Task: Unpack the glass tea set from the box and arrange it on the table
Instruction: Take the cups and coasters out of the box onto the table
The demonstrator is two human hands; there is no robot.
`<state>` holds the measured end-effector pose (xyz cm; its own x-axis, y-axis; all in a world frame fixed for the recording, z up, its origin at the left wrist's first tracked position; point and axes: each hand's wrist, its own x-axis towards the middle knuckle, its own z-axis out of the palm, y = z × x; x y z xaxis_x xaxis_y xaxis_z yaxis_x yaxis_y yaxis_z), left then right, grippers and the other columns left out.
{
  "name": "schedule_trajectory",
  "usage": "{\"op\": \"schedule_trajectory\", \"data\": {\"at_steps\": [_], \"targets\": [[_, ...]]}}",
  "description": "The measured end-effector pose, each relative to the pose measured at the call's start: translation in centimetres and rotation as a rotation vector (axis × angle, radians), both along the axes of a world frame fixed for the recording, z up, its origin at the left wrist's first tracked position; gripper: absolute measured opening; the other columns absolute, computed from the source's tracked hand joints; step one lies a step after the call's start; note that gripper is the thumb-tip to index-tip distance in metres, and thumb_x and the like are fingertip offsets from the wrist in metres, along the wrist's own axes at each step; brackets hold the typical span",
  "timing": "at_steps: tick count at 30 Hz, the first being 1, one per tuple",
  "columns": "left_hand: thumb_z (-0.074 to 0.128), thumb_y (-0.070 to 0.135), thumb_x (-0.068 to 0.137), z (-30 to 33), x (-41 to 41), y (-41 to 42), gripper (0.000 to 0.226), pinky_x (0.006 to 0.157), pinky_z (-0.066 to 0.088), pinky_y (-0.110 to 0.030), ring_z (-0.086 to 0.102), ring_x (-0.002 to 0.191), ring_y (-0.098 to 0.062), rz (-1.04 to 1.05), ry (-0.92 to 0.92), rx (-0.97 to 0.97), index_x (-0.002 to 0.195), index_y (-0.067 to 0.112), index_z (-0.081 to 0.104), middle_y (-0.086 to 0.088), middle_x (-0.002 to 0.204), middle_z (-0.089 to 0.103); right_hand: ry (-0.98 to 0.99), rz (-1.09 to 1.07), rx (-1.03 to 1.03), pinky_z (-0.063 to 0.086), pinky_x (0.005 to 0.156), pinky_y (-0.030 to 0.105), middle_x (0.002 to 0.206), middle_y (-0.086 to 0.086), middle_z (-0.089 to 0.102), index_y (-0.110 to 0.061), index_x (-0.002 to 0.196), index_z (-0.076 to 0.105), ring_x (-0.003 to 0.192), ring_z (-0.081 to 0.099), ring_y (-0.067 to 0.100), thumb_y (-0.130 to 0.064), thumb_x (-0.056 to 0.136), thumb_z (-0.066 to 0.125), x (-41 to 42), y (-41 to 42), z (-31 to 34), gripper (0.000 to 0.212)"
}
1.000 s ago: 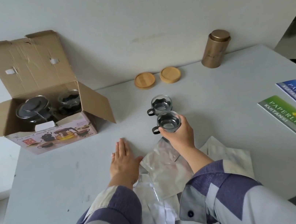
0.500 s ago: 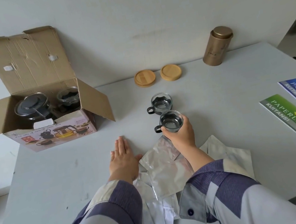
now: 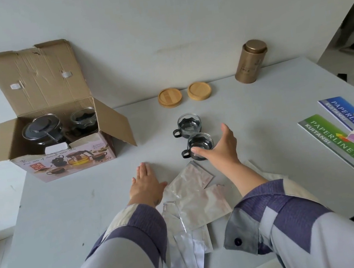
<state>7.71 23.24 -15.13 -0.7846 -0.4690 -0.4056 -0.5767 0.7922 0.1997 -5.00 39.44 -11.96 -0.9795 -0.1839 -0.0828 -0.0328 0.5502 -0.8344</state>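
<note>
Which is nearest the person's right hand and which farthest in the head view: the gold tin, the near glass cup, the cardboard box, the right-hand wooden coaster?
From the right hand:
1. Near glass cup, at its fingers.
2. Right-hand wooden coaster, behind, mid-table.
3. Gold tin, back right by the wall.
4. Cardboard box, far left.

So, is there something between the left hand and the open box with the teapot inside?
Nothing visible stands in that path. The left hand lies flat on the table, and the stretch of table from it up to the box is bare. The empty wrappers and two cups lie to its right, off that line.
</note>
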Motion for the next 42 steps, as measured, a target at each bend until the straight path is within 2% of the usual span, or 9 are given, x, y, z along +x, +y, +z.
{"op": "schedule_trajectory", "data": {"at_steps": [5,8,10,15,18,22,26,30,42], "targets": [[0.039,0.031,0.100,3.5,0.2,-1.4,0.059,0.117,0.020,-0.035,0.017,0.145,-0.020,0.054,0.329,-0.066,0.150,0.011,0.015,-0.004,0.158,0.017,0.164,0.052,0.009,0.029,0.108,0.034,0.146,0.010,0.028,-0.006,0.145,0.024,0.136,0.028,0.027,-0.029,0.075,0.078,0.3,-3.6,3.7,0.092],[0.040,0.021,0.099,6.7,0.7,-4.4,0.036,0.096,0.045,-0.037,0.049,0.121,-0.022,0.101,0.568,-0.149,0.134,0.015,0.044,-0.003,0.136,0.048,0.159,0.103,-0.006,0.036,0.106,0.037,0.139,0.013,0.037,-0.005,0.143,0.029,0.127,0.043,0.028,-0.023,0.081,0.070,1.2,-7.8,5.6,0.077],[0.039,0.016,0.098,8.4,1.2,-6.9,0.031,0.087,0.046,-0.036,0.052,0.112,-0.022,0.155,0.671,-0.202,0.127,0.014,0.049,-0.004,0.126,0.054,0.141,0.178,-0.003,0.040,0.096,0.028,0.133,0.011,0.046,-0.006,0.140,0.034,0.113,0.055,0.024,-0.018,0.086,0.064,2.0,-10.9,6.8,0.063],[0.043,0.014,0.095,9.8,3.4,-13.7,0.041,0.108,0.033,-0.037,0.037,0.133,-0.022,0.340,0.727,-0.304,0.136,0.012,0.044,-0.006,0.140,0.045,0.054,0.338,-0.131,0.040,0.080,0.017,0.120,0.006,0.061,-0.009,0.133,0.047,0.089,0.057,0.012,-0.009,0.090,0.055,5.4,-19.1,9.4,0.044],[0.045,0.017,0.094,9.5,4.6,-17.4,0.045,0.115,0.024,-0.038,0.029,0.138,-0.023,0.381,0.643,-0.348,0.139,0.011,0.040,-0.008,0.146,0.038,-0.050,0.386,-0.134,0.046,0.090,0.022,0.122,0.001,0.062,-0.015,0.132,0.049,0.106,0.061,0.014,-0.016,0.085,0.056,7.4,-24.0,9.8,0.048],[0.044,0.023,0.096,9.1,5.3,-21.5,0.052,0.120,0.010,-0.039,0.012,0.146,-0.021,0.409,0.554,-0.359,0.144,0.011,0.030,-0.006,0.154,0.024,-0.189,0.390,-0.015,0.042,0.082,0.019,0.136,0.005,0.053,-0.012,0.138,0.044,0.115,0.054,0.021,-0.011,0.090,0.054,8.2,-28.3,9.6,0.049],[0.039,0.032,0.097,8.4,5.5,-24.2,0.061,0.120,0.006,-0.039,0.005,0.147,-0.019,0.386,0.473,-0.337,0.149,0.009,0.018,-0.005,0.158,0.014,-0.320,0.186,0.041,0.038,0.104,0.033,0.145,0.015,0.040,-0.003,0.144,0.026,0.131,0.042,0.030,-0.007,0.095,0.048,7.7,-32.6,8.7,0.054],[0.034,0.039,0.096,7.4,5.6,-24.8,0.066,0.120,0.004,-0.036,0.005,0.147,-0.018,0.375,0.425,-0.336,0.151,0.008,0.013,-0.006,0.159,0.009,-0.415,0.049,0.071,0.032,0.109,0.040,0.148,0.020,0.034,0.001,0.145,0.016,0.133,0.039,0.033,-0.008,0.099,0.029,7.3,-36.0,8.0,0.049],[0.037,0.040,0.092,6.1,5.8,-24.9,0.069,0.119,0.000,-0.032,0.007,0.147,-0.017,0.370,0.511,-0.385,0.150,0.007,0.017,-0.007,0.159,0.011,-0.192,-0.058,0.250,0.046,0.094,0.041,0.139,0.020,0.045,0.002,0.139,0.029,0.124,0.049,0.034,-0.004,0.095,0.040,7.0,-38.2,5.8,0.045]]}}
